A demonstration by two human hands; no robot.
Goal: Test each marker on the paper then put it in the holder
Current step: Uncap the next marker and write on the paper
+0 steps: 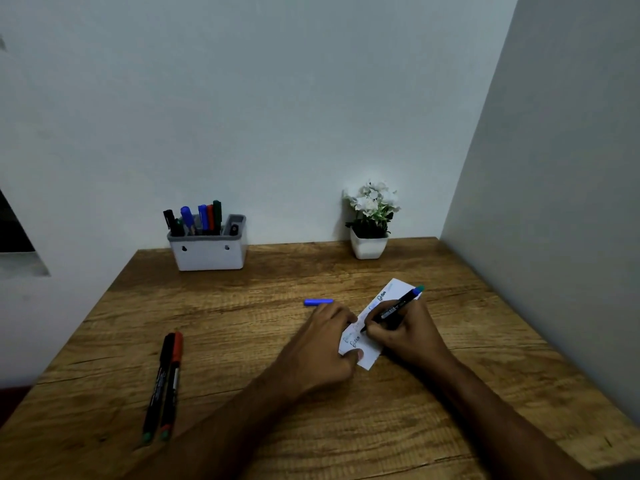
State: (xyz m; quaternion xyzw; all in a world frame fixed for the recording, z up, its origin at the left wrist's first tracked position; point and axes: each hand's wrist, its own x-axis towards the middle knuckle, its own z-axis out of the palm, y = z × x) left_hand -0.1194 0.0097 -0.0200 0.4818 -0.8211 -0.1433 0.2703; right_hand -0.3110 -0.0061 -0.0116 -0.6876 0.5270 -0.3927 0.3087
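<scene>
My right hand [405,332] grips a black marker [398,306] with a green end, its tip touching the white paper strip [393,289], which bears several scribbled words. My left hand [325,344] presses the paper's near end flat, thumb on the strip. A blue cap [318,302] lies on the table just beyond my left fingers. Two capped markers [164,382], one black and one with a red cap, lie side by side at the left. The white holder [207,254] stands at the back against the wall with several markers upright in it.
A small white pot with white flowers [370,220] stands at the back right of the wooden table [242,341]. Walls close off the back and the right side. The table's left edge runs diagonally past the two loose markers.
</scene>
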